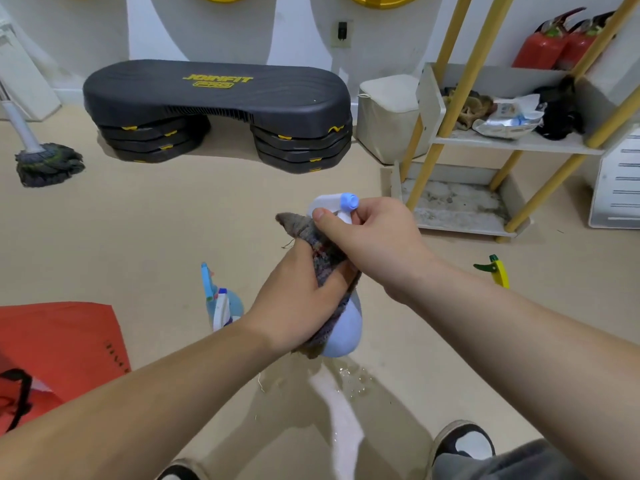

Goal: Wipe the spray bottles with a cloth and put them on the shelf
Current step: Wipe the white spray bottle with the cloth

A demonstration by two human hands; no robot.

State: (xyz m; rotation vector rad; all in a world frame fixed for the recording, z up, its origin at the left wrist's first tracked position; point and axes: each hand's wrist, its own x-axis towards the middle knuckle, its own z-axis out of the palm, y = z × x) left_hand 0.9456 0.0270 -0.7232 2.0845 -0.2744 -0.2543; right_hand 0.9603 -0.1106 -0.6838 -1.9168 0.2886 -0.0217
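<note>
Just below frame centre, the left hand point(298, 299) curls around a grey cloth point(298, 225) wrapped on a pale blue spray bottle point(348, 330), while the right hand point(377, 237) grips its white trigger head. Left of them a second blue bottle point(221, 303) stands on the floor, and a yellow bottle point(498, 273) stands to the right. Farther off, at upper right, is the shelf point(512, 143).

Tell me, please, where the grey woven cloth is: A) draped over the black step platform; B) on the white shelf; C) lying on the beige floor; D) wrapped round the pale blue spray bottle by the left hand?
D: the left hand holds the grey woven cloth round the pale blue spray bottle, whose head the right hand grips.
</note>
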